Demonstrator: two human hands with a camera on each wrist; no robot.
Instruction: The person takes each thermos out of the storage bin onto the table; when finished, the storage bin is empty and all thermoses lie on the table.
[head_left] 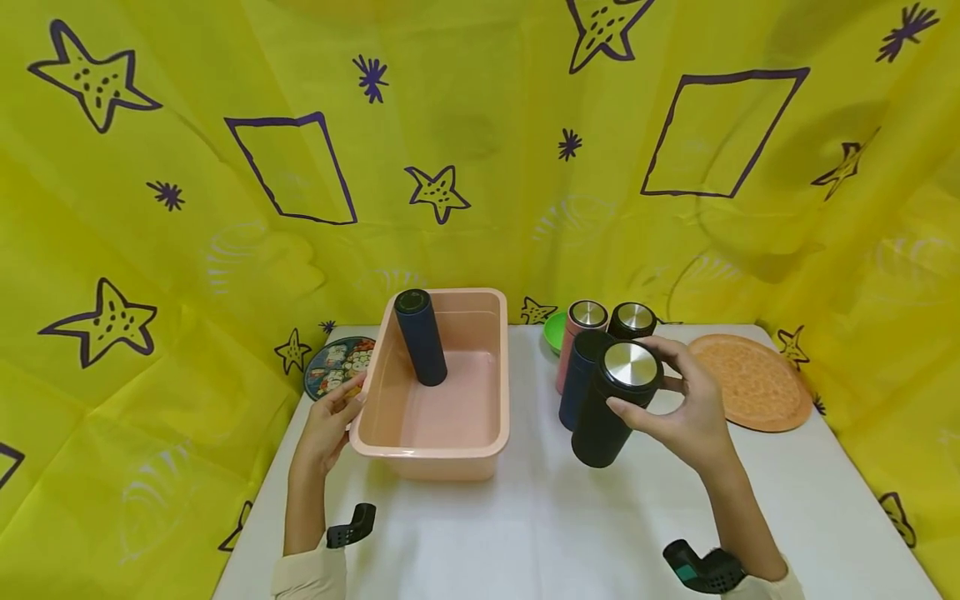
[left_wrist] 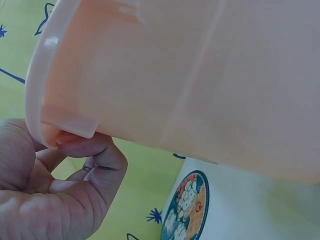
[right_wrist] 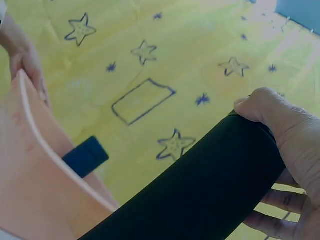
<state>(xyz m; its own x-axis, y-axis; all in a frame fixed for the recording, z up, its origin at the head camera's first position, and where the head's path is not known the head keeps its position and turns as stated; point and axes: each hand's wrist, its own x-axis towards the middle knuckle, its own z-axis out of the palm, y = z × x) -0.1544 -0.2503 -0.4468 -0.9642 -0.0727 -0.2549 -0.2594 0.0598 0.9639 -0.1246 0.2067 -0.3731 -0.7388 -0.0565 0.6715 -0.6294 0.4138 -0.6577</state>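
Note:
My left hand (head_left: 326, 433) grips the left rim of a peach plastic basin (head_left: 429, 452), thumb and fingers pinching its edge in the left wrist view. Inside the basin a dark blue flask (head_left: 427, 346) stands leaning against the far left side. My right hand (head_left: 693, 408) holds a black flask (head_left: 600, 429) with a silver-topped lid, fingers and thumb wrapped around its upper part. That flask is tilted, its base toward the basin. Just behind it are another dark blue flask (head_left: 573, 390), a pink flask (head_left: 564, 367) and a second black flask (head_left: 632, 321), partly hidden.
A green bowl (head_left: 553, 332) sits behind the flasks. To the right lies a round board with a pizza-like surface (head_left: 750, 383); at the left, a round food-patterned plate (head_left: 327, 367) is partly covered by the basin. A yellow patterned curtain (head_left: 480, 167) borders the white table (head_left: 465, 550).

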